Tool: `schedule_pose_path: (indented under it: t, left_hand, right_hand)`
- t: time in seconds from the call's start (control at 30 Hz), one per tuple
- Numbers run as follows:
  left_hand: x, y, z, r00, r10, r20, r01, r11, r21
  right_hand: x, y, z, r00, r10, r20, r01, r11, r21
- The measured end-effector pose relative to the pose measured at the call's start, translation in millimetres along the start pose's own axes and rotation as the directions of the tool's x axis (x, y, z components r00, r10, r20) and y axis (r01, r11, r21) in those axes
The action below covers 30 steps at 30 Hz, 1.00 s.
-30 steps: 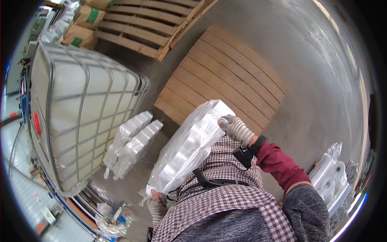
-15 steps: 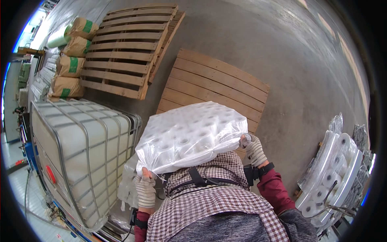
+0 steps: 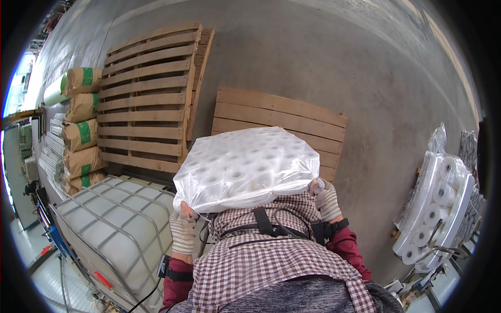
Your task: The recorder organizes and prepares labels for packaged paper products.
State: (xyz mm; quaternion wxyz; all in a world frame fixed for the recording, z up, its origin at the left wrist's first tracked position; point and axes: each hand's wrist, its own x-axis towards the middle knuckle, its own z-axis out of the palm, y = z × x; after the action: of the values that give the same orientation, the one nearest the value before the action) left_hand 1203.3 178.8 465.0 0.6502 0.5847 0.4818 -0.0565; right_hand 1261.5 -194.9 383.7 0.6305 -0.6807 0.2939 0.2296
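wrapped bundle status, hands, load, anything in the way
Left hand, right hand gripping near corners. Wrapped bundle held before checked apron. Caged tank on left. Wooden platform beyond, partly hidden.

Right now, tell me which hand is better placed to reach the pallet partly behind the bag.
Probably the right hand: it appears closer to that pallet, while the bag of rolls lies between the pallet and the left hand. Both hands grip the bag.
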Motion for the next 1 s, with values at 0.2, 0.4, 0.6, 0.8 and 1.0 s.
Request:
schedule_pose_path:
  t: [0.2, 0.4, 0.6, 0.8, 1.0]
  left_hand:
    - [57.1, 56.4, 74.4, 0.996, 0.088, -0.009, -0.088, 0.995, 0.051]
    - [124.5, 67.4, 104.9, 0.994, 0.05, 0.098, -0.051, 0.999, 0.009]
    - [229.6, 92.3, 134.6, 0.961, 0.067, 0.269, -0.075, 0.997, 0.021]
    - [273.2, 105.6, 159.9, 0.932, 0.1, 0.347, -0.142, 0.985, 0.097]
    - [317.9, 82.8, 176.0, 0.94, 0.038, 0.338, -0.072, 0.993, 0.089]
  right_hand:
    - [77.5, -31.2, -3.6, 1.0, -0.012, -0.025, 0.009, 0.993, -0.121]
    - [138.5, -21.6, -2.6, 0.995, -0.094, -0.032, 0.076, 0.931, -0.358]
    - [174.6, -30.0, 31.0, 0.983, -0.105, -0.151, 0.051, 0.944, -0.326]
    - [193.9, -27.8, 39.0, 0.978, -0.015, -0.207, -0.017, 0.988, -0.151]
    - [234.7, -26.2, 49.0, 0.966, 0.015, -0.257, -0.085, 0.96, -0.266]
